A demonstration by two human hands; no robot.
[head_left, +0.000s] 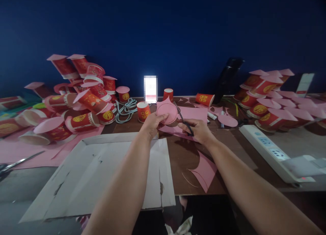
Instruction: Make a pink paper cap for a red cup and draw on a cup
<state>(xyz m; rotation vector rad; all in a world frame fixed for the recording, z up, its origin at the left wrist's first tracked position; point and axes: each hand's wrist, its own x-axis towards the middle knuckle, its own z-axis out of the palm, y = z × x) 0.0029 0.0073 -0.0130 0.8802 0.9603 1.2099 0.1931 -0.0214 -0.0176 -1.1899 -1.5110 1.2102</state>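
My left hand point(154, 123) pinches a piece of pink paper point(166, 110) with a circle outlined on it and pointed scraps at its upper edge. My right hand point(197, 129) is closed round the dark handles of a pair of scissors point(187, 125). Their blades point up and left, at the right edge of the circle. Under the hands lies more pink paper point(196, 114). A cut pink offcut point(203, 170) with curved edges rests on the brown table near my right forearm. Just left of the paper stands a red paper cup point(143, 111).
Many red cups with pink paper discs are heaped at left point(84, 119) and right point(277, 116). A white cardboard tray point(102, 191) lies front left. A power strip point(265, 153) sits at right. A black bottle point(226, 75) leans by the blue wall; a coiled cord point(124, 111) lies left of centre.
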